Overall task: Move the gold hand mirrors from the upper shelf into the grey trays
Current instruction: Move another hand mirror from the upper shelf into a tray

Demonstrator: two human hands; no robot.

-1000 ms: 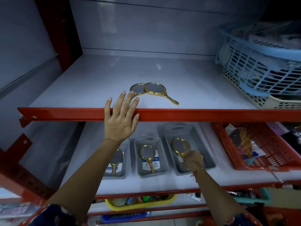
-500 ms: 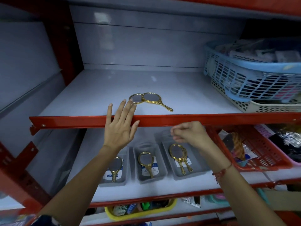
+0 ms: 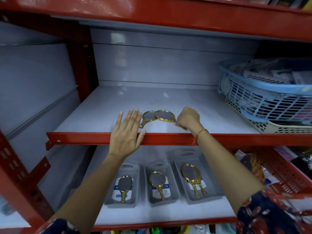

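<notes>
Two gold hand mirrors lie overlapping on the upper shelf (image 3: 104, 115): the left mirror (image 3: 148, 117) and the right mirror (image 3: 164, 116). My right hand (image 3: 188, 119) is closed on the handle of the right mirror, which still rests on the shelf. My left hand (image 3: 127, 132) lies flat and open over the shelf's red front edge (image 3: 81, 138), just left of the mirrors. On the lower shelf stand three grey trays: the left tray (image 3: 108, 202) and the middle tray (image 3: 173, 195) each hold one mirror, the right tray (image 3: 214, 195) holds two.
A blue basket (image 3: 263, 100) stacked in a cream basket (image 3: 278, 127) fills the upper shelf's right end. A red basket (image 3: 283, 176) with goods sits right of the trays. Red uprights (image 3: 79, 58) frame the left side; another red shelf (image 3: 168, 12) hangs overhead.
My right hand has left the right tray, risen to the upper shelf and closed on the right mirror's handle. The left hand has stayed on the shelf edge. The view has tilted up.
</notes>
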